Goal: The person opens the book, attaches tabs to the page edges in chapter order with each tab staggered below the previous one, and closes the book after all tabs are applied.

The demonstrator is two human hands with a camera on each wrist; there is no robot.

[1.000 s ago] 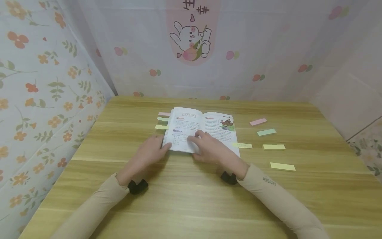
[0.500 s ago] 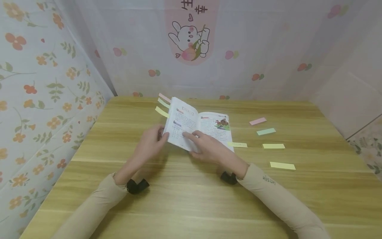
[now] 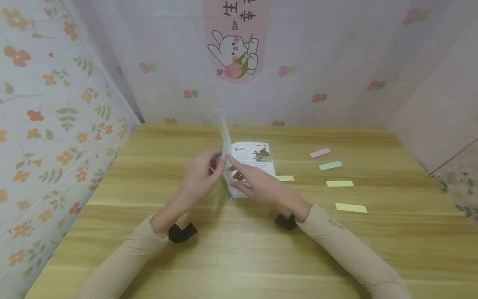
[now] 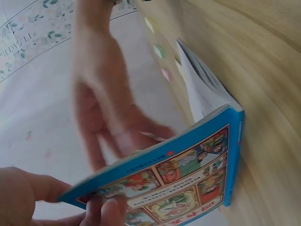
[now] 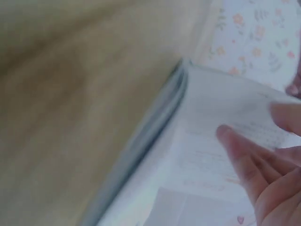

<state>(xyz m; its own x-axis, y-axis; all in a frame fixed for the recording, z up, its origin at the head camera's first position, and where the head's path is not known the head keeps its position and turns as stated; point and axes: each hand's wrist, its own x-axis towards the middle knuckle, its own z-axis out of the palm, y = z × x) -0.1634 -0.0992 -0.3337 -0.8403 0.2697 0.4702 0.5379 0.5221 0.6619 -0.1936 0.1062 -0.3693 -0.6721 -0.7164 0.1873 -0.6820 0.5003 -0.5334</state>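
Note:
In the head view an open book [image 3: 255, 154] stands at mid-table, its left half raised nearly upright and its illustrated right page lying flat. My left hand [image 3: 201, 172] grips the raised half by its outer edge. The left wrist view shows that grip on the blue, picture-covered cover [image 4: 188, 179], with the thumb on the page side. Inside the opening is my right hand [image 3: 257, 182], its fingers loosely extended close to the raised page [image 5: 221, 103] and nothing held. A yellow sticky tab [image 3: 285, 178] juts from the right page's edge.
Right of the book, strips of sticky notes lie in a column on the wooden table [image 3: 239, 249]: a pink one [image 3: 320, 153], a green one [image 3: 330, 165] and two yellow ones, the nearer yellow strip [image 3: 351, 207] lowest. Patterned cloth [image 3: 168, 54] hangs behind the table.
The book's left half has swung up from flat to nearly upright, lifted by my left hand, which moved right and away. The tabs on its left edge have gone from view. The book shifted slightly left.

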